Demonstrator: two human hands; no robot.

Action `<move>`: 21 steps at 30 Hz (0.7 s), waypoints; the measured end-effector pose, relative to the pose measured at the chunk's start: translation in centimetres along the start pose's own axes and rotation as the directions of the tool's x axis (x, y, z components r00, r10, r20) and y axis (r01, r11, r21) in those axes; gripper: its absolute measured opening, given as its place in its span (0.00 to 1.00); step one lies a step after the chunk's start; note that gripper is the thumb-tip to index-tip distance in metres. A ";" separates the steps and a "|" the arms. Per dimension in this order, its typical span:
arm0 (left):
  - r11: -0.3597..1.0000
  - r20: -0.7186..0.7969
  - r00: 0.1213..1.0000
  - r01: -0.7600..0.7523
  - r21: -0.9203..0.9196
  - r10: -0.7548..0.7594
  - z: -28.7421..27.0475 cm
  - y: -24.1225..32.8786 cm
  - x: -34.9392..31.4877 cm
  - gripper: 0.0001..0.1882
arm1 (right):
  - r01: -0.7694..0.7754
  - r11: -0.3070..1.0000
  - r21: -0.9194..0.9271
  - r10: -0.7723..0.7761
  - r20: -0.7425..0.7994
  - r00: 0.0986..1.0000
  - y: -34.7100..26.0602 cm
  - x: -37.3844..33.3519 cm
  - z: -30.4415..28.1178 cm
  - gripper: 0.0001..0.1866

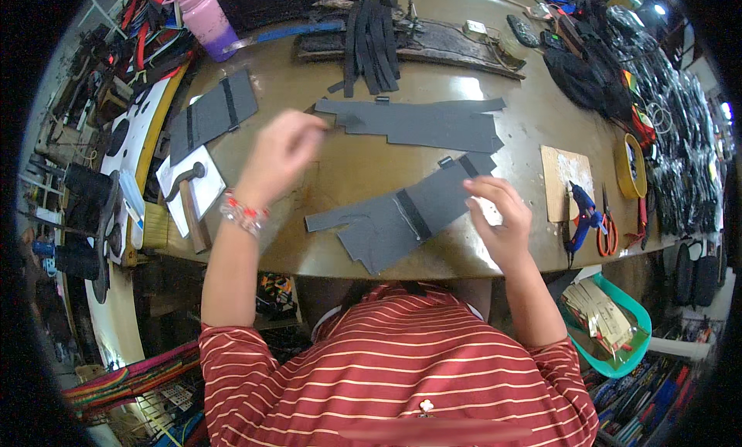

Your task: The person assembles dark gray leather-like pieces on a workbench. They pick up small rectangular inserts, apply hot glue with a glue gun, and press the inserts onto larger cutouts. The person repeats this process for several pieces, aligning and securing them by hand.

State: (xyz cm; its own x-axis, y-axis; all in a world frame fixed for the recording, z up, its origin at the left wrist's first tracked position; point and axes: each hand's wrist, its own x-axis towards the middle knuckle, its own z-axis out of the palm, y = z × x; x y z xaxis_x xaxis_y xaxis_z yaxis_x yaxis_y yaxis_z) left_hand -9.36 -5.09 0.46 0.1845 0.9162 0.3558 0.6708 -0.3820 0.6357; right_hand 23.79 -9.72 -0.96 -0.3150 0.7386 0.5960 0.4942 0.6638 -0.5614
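Two flat dark grey sheet pieces with cut, stepped edges lie on the table. The nearer piece (371, 234) is tilted, with a black strip (413, 213) across its middle. Beyond it is the farther piece (433, 125), lying almost level, with a small black tab at its far edge. My left hand (282, 155), wearing a beaded bracelet, is above the table near the farther piece's left end; motion smears its fingers. At the nearer piece's right end is my right hand (502, 219), thumb and fingers apart; whether its fingertips touch the piece is unclear.
Left are another grey piece (201, 124) with black strips, a hammer (189, 203) on white sheets, and a pink-purple bottle (205, 22). Black strips (371, 45) drape over a board behind. Right: a glue gun (585, 215), orange-handled scissors (607, 234), yellow tape roll (631, 166) and teal basket (630, 308).
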 end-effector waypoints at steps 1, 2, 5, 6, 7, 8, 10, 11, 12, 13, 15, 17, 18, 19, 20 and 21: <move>0.983 0.148 0.972 -0.180 -0.034 0.183 1.0 2.1 0.0 0.08 | 0.030 1.000 0.010 -0.030 0.028 0.999 -0.7 0.6 0.3 0.14; 0.954 0.207 0.933 -0.272 -0.129 0.294 2.5 3.9 -0.1 0.06 | 0.003 1.000 -0.009 -0.002 0.115 0.993 -1.2 0.9 0.5 0.15; 0.927 0.411 0.878 -0.089 -0.364 0.245 4.9 6.5 0.1 0.06 | 0.103 0.986 0.134 -0.136 0.270 0.953 -2.0 0.9 0.8 0.16; 0.910 0.516 0.850 0.126 -0.395 0.106 5.3 6.6 0.1 0.06 | 0.175 0.978 0.111 -0.200 0.294 0.935 -2.0 0.6 0.6 0.13; 0.841 0.586 0.810 0.300 -0.451 0.026 5.7 6.5 0.0 0.06 | 0.200 0.977 0.080 -0.215 0.322 0.922 -1.9 0.2 0.6 0.13; 0.792 0.588 0.809 0.342 -0.505 0.025 6.4 6.3 0.0 0.06 | 0.232 0.971 0.056 -0.237 0.342 0.909 -1.8 -0.3 0.5 0.13; 0.697 0.633 0.774 0.451 -0.557 0.005 7.4 5.6 -0.3 0.07 | 0.267 0.964 0.010 -0.253 0.364 0.896 -1.6 -1.3 0.5 0.13; 0.660 0.678 0.735 0.522 -0.540 -0.027 7.9 5.2 -0.5 0.07 | 0.270 0.963 -0.014 -0.246 0.364 0.898 -1.5 -1.7 0.7 0.13; 0.613 0.670 0.742 0.537 -0.579 -0.017 8.2 4.8 -0.6 0.07 | 0.290 0.955 -0.066 -0.244 0.387 0.889 -1.4 -2.0 0.8 0.14; 0.580 0.683 0.730 0.570 -0.582 -0.032 8.4 4.4 -0.6 0.07 | 0.301 0.952 -0.051 -0.261 0.374 0.890 -1.1 -2.2 0.9 0.15; 0.542 0.705 0.707 0.613 -0.575 -0.051 8.7 3.7 -0.6 0.08 | 0.368 0.926 -0.086 -0.312 0.379 0.871 -0.5 -2.4 0.9 0.16; 0.535 0.713 0.699 0.621 -0.572 -0.050 8.8 3.2 -0.5 0.09 | 0.405 0.914 -0.029 -0.371 0.348 0.861 0.2 -2.5 1.1 0.16; 0.570 0.692 0.717 0.603 -0.559 -0.079 8.9 3.1 -0.6 0.09 | 0.428 0.904 -0.001 -0.409 0.297 0.863 0.5 -2.6 1.2 0.16; 0.602 0.662 0.742 0.576 -0.554 -0.100 9.0 3.0 -0.7 0.09 | 0.429 0.903 -0.011 -0.406 0.303 0.862 0.7 -2.8 1.4 0.15; 0.630 0.622 0.778 0.528 -0.569 -0.091 9.1 2.9 -0.8 0.09 | 0.425 0.905 -0.016 -0.404 0.285 0.870 0.8 -3.1 1.6 0.15; 0.606 0.619 0.772 0.564 -0.561 -0.145 9.2 2.8 -1.0 0.09 | 0.415 0.910 -0.024 -0.391 0.289 0.874 0.9 -3.4 1.8 0.15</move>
State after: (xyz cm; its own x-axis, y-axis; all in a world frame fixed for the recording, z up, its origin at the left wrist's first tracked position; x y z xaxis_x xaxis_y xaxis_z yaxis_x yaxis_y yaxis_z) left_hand -1.01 -5.97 -4.42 0.4896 0.8378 -0.2416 0.1080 0.2167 0.9702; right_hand 23.86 -11.43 -4.51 -0.7024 0.4199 0.5747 0.3381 0.9074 -0.2498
